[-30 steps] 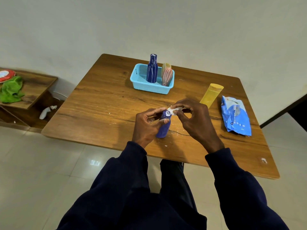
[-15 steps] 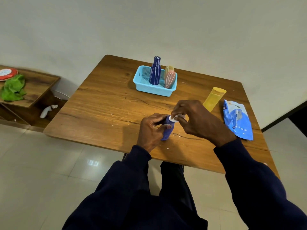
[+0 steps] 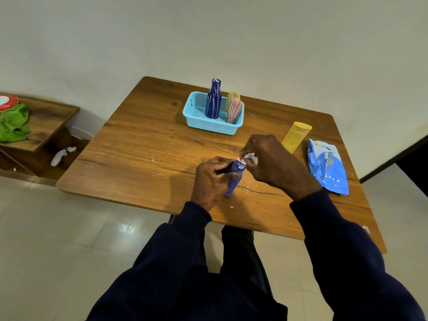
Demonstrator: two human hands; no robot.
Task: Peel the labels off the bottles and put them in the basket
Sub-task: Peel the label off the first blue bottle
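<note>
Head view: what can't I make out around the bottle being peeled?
All in the head view:
purple bottle: its middle is covered by the left hand gripping it.
label: how much is stuck is hidden under the right hand pinching it.
print on that bottle: too small to read.
yellowish bottle in the basket: mostly behind the pink bottle.

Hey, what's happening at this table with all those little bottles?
A person is peeling a label. The left hand grips a small purple bottle over the wooden table, while the right hand pinches a white label scrap at the bottle's top. A dark blue bottle, a pink bottle and a yellowish bottle sit in the light blue basket. A yellow bottle waits beside a blue packet.
</note>
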